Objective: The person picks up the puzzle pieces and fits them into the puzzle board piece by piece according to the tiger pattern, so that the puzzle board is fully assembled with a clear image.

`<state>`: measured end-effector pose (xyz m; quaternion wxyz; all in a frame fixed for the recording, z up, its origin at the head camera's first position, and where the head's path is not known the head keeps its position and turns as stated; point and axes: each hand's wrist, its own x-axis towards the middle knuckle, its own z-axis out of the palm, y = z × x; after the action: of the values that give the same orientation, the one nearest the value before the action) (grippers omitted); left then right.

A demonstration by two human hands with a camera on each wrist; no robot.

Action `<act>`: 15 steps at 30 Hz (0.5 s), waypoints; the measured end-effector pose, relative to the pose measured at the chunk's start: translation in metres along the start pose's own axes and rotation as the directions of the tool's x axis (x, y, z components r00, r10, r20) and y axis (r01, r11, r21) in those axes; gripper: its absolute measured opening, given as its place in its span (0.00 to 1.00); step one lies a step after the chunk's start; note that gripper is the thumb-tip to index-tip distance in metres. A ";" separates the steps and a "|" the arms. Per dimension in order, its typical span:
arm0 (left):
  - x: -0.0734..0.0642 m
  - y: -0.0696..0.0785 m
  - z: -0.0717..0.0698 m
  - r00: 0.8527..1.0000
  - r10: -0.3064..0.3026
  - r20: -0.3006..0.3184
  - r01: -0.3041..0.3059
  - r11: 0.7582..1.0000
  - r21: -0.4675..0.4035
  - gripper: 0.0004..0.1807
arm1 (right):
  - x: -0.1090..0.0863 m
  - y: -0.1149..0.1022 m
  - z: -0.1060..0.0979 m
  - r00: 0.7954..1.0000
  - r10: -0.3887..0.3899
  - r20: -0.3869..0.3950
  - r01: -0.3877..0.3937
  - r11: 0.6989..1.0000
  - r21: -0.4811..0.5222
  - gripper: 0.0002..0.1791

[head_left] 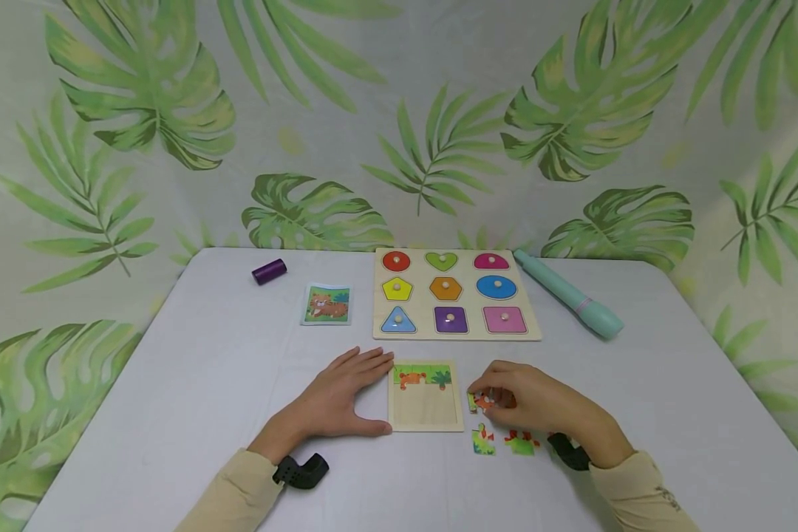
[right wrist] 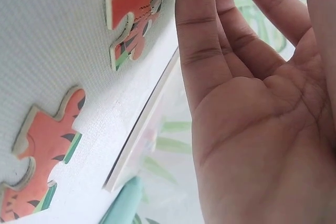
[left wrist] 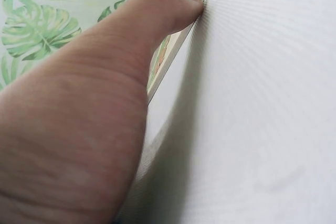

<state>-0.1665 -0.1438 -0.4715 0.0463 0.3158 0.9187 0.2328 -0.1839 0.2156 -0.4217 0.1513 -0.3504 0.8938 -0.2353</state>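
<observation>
A square wooden puzzle tray [head_left: 425, 414] lies in front of me, its top strip filled with pieces showing green, an orange animal's ears and a plant. My left hand [head_left: 346, 391] rests at the tray's left side, fingers straight at the upper edge and thumb on the lower left corner. To the right of the tray, my right hand [head_left: 532, 399] pinches a puzzle piece [head_left: 484, 400] with an orange animal face between thumb and fingers. In the right wrist view its fingertips are out of frame, and orange striped pieces [right wrist: 52, 135] lie flat beside the hand.
Below the right hand lie loose pieces, one green [head_left: 482, 441] and one orange and green [head_left: 522, 443]. Behind stand a knobbed shape board [head_left: 455, 334], a tiger picture card [head_left: 327, 304], a purple cylinder [head_left: 269, 272] and a mint-green tube [head_left: 565, 292].
</observation>
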 end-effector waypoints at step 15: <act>0.000 -0.001 0.000 1.000 0.003 -0.001 -0.003 1.000 -0.001 0.56 | 0.002 -0.002 -0.002 1.000 -0.009 -0.014 0.009 1.000 -0.003 0.18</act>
<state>-0.1669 -0.1440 -0.4719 0.0453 0.3172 0.9181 0.2333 -0.1853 0.2133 -0.4193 0.1436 -0.3532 0.8935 -0.2372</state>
